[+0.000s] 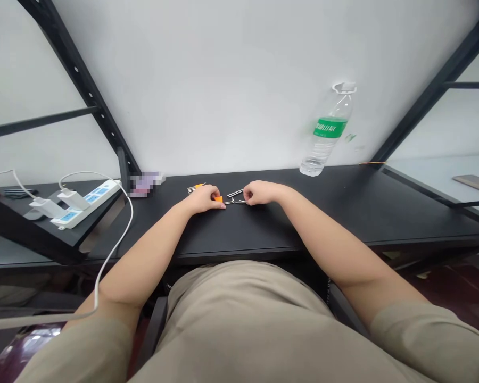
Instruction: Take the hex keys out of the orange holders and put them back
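Pinched in my left hand [206, 199] is a small orange holder [219, 200], low over the black tabletop. A thin bent metal rod, by its L shape a hex key [229, 201], extends from the holder's right side. My right hand [259, 192] has its fingertips closed on another slim metal hex key [240, 201], whose tip points left towards the holder. Just behind, between the hands, lie straight metal rods [235, 193]. Partly hidden beyond my left hand are more metal rods [191, 189] beside a second orange piece [199, 185].
A clear water bottle [328, 130] with a green label stands by the wall at right. To the left are a white power strip [88, 205] with chargers and a blurred-out packet [146, 183]. A white cable [131, 213] hangs across my left arm. Black metal posts [83, 80] flank the desk.
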`<state>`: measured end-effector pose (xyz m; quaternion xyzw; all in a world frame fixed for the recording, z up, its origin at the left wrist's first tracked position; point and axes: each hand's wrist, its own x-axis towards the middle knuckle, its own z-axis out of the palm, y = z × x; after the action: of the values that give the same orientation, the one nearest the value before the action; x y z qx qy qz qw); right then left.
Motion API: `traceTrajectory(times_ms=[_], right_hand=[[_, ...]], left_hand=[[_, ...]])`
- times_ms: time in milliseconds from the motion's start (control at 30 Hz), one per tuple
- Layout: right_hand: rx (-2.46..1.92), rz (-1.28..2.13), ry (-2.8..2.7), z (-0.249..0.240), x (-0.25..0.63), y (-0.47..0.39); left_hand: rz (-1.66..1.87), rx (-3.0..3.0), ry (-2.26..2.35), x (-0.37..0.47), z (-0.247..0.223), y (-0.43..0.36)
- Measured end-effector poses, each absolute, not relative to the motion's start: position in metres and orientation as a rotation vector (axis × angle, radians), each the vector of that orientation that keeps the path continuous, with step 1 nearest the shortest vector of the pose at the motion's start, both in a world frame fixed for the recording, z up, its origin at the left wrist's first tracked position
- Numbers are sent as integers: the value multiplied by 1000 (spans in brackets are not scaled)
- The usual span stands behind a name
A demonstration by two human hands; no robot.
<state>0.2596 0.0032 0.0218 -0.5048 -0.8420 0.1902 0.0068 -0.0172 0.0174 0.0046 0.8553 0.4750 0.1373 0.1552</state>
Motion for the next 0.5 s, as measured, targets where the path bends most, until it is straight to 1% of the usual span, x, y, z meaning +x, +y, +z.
traceTrajectory(times_ms=[500], right_hand=[[-1445, 447, -2437, 16, 264, 9]], left_hand=[[406, 2424, 1378, -17, 5, 16]])
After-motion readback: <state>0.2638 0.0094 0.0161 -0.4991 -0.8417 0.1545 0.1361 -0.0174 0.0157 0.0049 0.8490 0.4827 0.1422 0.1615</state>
